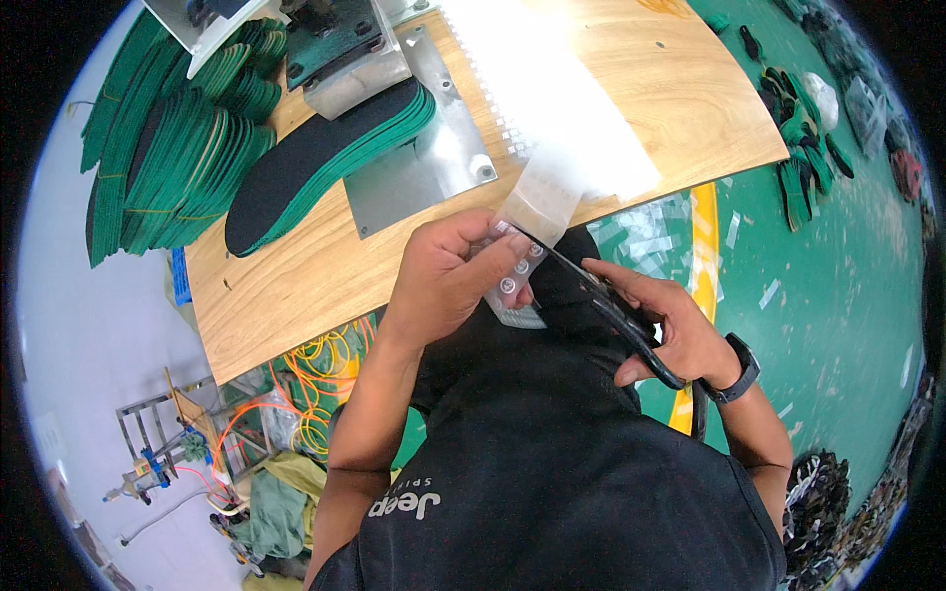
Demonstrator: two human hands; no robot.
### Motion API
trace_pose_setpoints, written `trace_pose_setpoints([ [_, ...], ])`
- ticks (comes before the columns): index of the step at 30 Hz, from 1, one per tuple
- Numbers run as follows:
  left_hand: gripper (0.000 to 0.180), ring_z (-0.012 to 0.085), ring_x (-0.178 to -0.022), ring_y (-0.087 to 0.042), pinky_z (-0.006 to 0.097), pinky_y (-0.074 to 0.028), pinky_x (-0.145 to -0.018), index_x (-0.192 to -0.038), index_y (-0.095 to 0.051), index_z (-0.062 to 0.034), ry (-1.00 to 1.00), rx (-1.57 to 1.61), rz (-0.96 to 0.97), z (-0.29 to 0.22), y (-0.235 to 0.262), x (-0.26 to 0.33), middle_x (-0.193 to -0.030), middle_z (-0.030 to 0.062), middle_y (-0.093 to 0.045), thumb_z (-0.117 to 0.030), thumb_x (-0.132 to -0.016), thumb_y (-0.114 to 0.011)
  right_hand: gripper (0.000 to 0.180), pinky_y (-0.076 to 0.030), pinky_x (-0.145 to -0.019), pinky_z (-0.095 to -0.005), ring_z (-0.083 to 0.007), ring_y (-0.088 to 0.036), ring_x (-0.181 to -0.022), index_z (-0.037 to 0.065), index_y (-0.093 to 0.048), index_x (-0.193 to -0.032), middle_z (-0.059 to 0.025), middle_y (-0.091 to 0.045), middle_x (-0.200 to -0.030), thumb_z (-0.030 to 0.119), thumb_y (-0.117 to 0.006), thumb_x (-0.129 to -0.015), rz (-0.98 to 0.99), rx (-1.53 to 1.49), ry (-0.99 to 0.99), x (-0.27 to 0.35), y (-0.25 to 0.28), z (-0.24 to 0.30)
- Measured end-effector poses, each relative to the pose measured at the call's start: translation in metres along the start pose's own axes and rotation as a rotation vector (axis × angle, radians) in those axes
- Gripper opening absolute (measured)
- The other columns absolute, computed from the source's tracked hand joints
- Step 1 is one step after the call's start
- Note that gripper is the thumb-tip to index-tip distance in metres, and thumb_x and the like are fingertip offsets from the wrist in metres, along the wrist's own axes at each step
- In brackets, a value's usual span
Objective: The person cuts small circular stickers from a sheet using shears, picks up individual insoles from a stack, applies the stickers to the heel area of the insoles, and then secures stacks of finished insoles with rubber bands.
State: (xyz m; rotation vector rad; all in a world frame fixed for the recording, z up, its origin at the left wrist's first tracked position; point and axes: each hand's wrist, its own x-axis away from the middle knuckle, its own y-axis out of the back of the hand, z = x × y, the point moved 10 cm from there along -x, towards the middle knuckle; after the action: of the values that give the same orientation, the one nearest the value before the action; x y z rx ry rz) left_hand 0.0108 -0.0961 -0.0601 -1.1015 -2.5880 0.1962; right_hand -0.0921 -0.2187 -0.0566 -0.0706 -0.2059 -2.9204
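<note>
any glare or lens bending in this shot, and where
Head view: harsh glare whites out much of the plastic sheet on the wooden table; also in the head view, the yellow floor line bows and the corners go black.

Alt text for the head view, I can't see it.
The right hand holds black scissors at a clear plastic strip pinched in the left hand. Stacked green-and-black insoles lie toward the left of the wooden table.

A yellow stripe (704, 246) crosses green floor (828, 315) beside a wooden table (709, 108).
</note>
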Motion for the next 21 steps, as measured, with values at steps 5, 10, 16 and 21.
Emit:
trace_pose_setpoints([
  [5, 0.017, 0.0087, -0.058, -0.058, 0.022, -0.046, -0.053, -0.090, -0.062, 0.0028, 0.037, -0.122, 0.036, -0.003, -0.013, 0.010, -0.068, 0.0037, -0.060, -0.013, -0.091, -0.056, 0.075, -0.037, -0.055, -0.0246, -0.0096, -0.045, -0.059, -0.001, -0.054, -0.123, -0.0014, -0.050, -0.062, 0.029, -0.085, -0.062, -0.051, 0.103, -0.151, 0.017, 0.006, -0.005],
  [10, 0.019, 0.0072, -0.056, -0.056, 0.020, -0.044, -0.051, -0.090, -0.065, 0.0002, 0.109, -0.284, 0.096, -0.001, -0.020, 0.021, -0.066, 0.0012, -0.059, -0.017, -0.091, -0.057, 0.066, -0.031, -0.050, -0.0242, -0.0066, -0.036, -0.053, 0.000, -0.060, -0.115, 0.0036, -0.039, -0.056, 0.030, -0.085, -0.062, -0.365, 0.141, 0.098, 0.067, 0.046, 0.004],
  [16, 0.023, 0.0038, -0.055, -0.052, 0.018, -0.039, -0.049, -0.090, -0.065, 0.0007, 0.067, -0.135, 0.151, 0.006, -0.032, 0.017, -0.066, -0.0004, -0.058, -0.019, -0.093, -0.053, 0.057, -0.044, -0.058, -0.0242, -0.0084, -0.056, -0.067, 0.002, -0.057, -0.118, -0.0055, -0.063, -0.075, 0.025, -0.079, -0.070, -0.661, 0.514, 0.086, 0.028, 0.133, 0.036],
  [21, 0.021, 0.0052, -0.055, -0.053, 0.018, -0.042, -0.050, -0.085, -0.064, 0.0006, 0.050, 0.103, 0.207, 0.005, -0.046, 0.013, -0.066, 0.0015, -0.060, -0.015, -0.093, -0.052, 0.052, -0.050, -0.076, -0.0376, -0.0340, -0.063, -0.087, 0.003, -0.055, -0.118, -0.0191, -0.064, -0.094, 0.024, -0.070, -0.073, -0.608, 1.026, 0.058, -0.044, 0.197, 0.025],
])
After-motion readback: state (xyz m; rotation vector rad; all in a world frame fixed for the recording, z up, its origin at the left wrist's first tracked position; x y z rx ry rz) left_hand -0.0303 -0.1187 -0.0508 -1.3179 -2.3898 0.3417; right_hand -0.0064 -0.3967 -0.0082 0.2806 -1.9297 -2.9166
